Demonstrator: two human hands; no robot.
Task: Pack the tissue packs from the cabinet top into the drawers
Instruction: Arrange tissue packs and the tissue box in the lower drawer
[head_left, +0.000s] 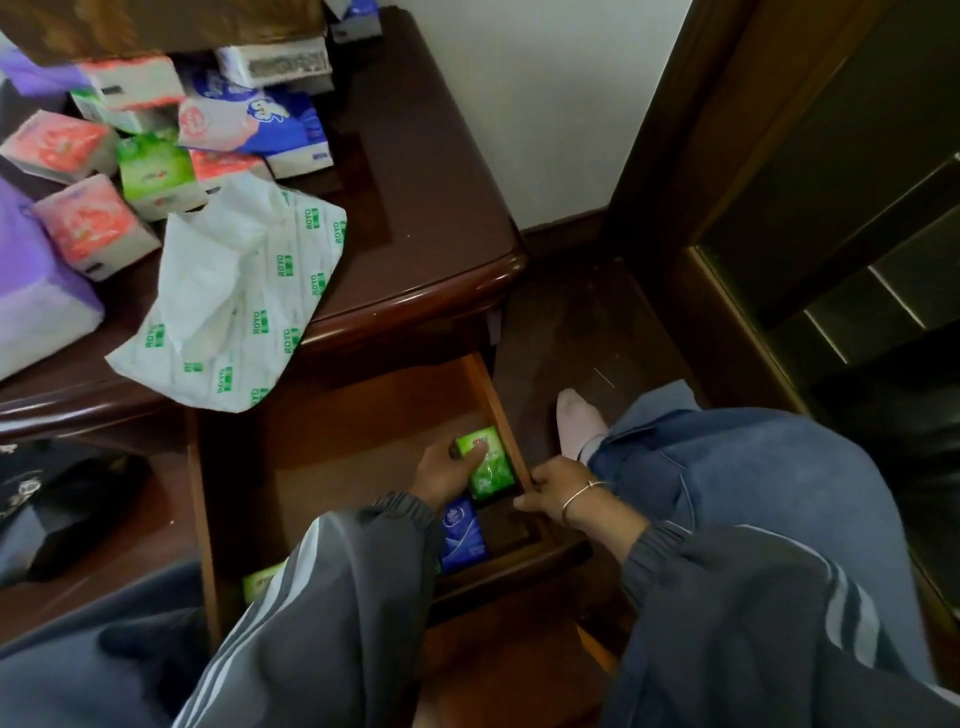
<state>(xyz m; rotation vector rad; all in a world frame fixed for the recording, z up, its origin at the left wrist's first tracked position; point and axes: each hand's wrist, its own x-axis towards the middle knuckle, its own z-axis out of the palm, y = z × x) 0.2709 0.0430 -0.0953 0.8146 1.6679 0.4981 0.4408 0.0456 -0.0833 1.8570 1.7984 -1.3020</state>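
The left hand (445, 470) gripped a small green plastic tissue pack (489, 467) inside the brown wooden drawer (496, 405), the right hand (558, 488) clutching its wall, seemingly steadying it.

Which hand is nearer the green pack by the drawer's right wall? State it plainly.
Left. The left hand grips the green pack; the right hand holds the drawer wall just right of it.

— Where does the camera sit?
— Head-worn, wide-angle, tilted steeply down, close above the open drawer (332, 415); the cabinet top (426, 208) fills the upper left of the view.
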